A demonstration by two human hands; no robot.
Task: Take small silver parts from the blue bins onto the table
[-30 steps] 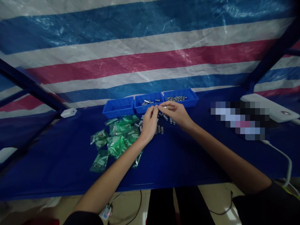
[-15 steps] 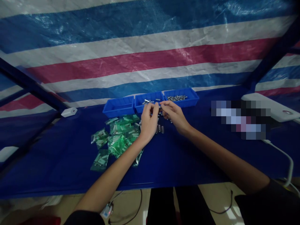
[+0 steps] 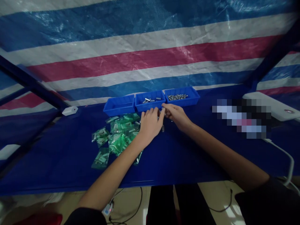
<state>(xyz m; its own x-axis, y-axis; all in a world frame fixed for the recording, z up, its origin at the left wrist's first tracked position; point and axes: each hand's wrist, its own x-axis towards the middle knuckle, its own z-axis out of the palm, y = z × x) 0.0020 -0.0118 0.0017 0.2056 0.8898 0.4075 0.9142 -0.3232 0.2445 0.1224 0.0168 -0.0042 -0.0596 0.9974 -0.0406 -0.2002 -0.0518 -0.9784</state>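
Observation:
My left hand (image 3: 151, 123) is palm down over the blue table just in front of the middle bin, its thumb reaching toward my right hand. Close beside it, my right hand (image 3: 177, 115) has its fingers pinched together; whatever they hold is too small to make out. A small metal piece (image 3: 163, 128) lies by my left thumb. Several green plastic bags (image 3: 118, 142) with slim pieces inside are heaped left of my left hand. The middle blue bin (image 3: 150, 96) holds a few metal pieces, and the right blue bin (image 3: 179, 97) holds many small metal parts.
A third blue bin (image 3: 119, 105) stands left of the others. A white adapter (image 3: 69, 110) sits at the table's back left. At the right are a blurred-out item (image 3: 243, 117) and a white device (image 3: 274, 106) with a cable. A striped sheet (image 3: 150, 59) hangs behind.
My left hand has turned palm down, its fingers spreading and lowering over the metal pieces. My right hand has shifted slightly down. Fewer loose metal pieces show between my hands.

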